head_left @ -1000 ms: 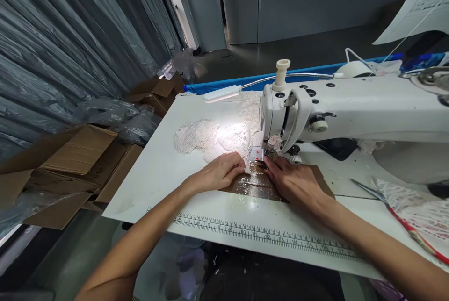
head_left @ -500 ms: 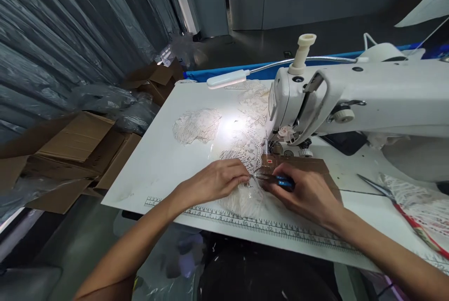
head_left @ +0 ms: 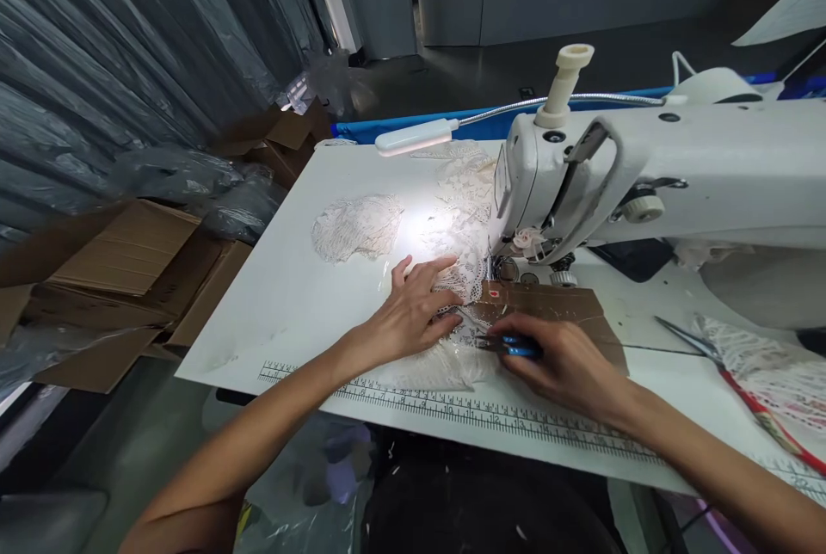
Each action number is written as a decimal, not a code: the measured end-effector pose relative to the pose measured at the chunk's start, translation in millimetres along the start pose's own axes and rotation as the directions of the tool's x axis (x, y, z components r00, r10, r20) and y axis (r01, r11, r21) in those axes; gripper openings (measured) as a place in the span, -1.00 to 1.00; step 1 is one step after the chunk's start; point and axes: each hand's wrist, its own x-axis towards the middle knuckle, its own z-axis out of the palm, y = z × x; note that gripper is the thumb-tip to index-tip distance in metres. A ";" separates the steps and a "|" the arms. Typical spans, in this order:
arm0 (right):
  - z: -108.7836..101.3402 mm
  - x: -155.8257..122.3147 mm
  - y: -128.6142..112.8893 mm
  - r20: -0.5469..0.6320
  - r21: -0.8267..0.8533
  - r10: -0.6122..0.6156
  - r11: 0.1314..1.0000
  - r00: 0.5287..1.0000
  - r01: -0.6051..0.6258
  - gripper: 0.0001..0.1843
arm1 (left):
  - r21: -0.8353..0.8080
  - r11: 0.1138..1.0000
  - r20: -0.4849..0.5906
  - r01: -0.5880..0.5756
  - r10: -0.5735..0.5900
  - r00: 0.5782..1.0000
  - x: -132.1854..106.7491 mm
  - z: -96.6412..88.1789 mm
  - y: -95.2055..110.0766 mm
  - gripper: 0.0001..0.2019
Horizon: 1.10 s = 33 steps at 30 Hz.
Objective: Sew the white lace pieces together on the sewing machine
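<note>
Cardboard box (head_left: pixel 129 253) open, lace (head_left: pixel 465 279) under left hand (head_left: pixel 413 313)

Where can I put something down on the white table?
Bare tabletop lies between its left edge, a separate lace piece and the left forearm. It's crowded around the left hand and right hand, with lace, brown board, blue-handled tool and sewing machine.

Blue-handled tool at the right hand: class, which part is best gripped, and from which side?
Probably the blue handle, from the person's right, where the right hand has it. The narrow dark end points left toward the lace, so fingers coming from there would likely meet the tip first.
</note>
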 end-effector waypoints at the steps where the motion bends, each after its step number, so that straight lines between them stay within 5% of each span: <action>1: -2.6 2.7 -1.4 0.000 0.047 0.039 0.998 0.999 -0.039 -0.77 | 0.007 1.000 -0.042 0.024 -0.023 0.999 -0.4 3.3 2.7 -0.83; 5: -6.2 14.4 -3.1 0.030 0.158 0.164 0.973 0.986 -0.167 -0.56 | -0.028 0.996 -0.123 0.086 -0.089 0.988 -3.6 7.4 14.5 -0.83; 8: -4.0 19.9 -1.8 0.065 0.250 0.169 0.951 0.984 -0.180 -0.48 | -0.259 0.954 -0.078 0.149 -0.175 0.982 -7.8 2.1 20.8 -0.85; 12: -0.8 22.5 -3.1 0.129 0.334 0.138 0.926 0.982 -0.174 -0.44 | -0.623 0.717 0.071 0.313 -0.346 0.935 -13.4 -2.9 21.7 -0.86; 16: 1.4 23.3 -4.4 0.148 0.341 0.140 0.922 0.979 -0.183 -0.45 | -0.770 0.532 0.169 0.352 -0.363 0.916 -17.2 -1.6 17.4 -0.73; 20: 3.1 23.0 -3.5 0.167 0.289 0.151 0.937 0.974 -0.195 -0.44 | -0.754 0.548 0.193 0.363 -0.343 0.919 -19.1 -0.8 15.3 -0.48; 33: 8.1 20.2 -17.0 0.021 0.155 0.122 0.980 0.992 -0.124 -0.44 | -0.803 0.488 0.220 0.343 -0.291 0.931 -17.2 -4.4 22.4 -0.40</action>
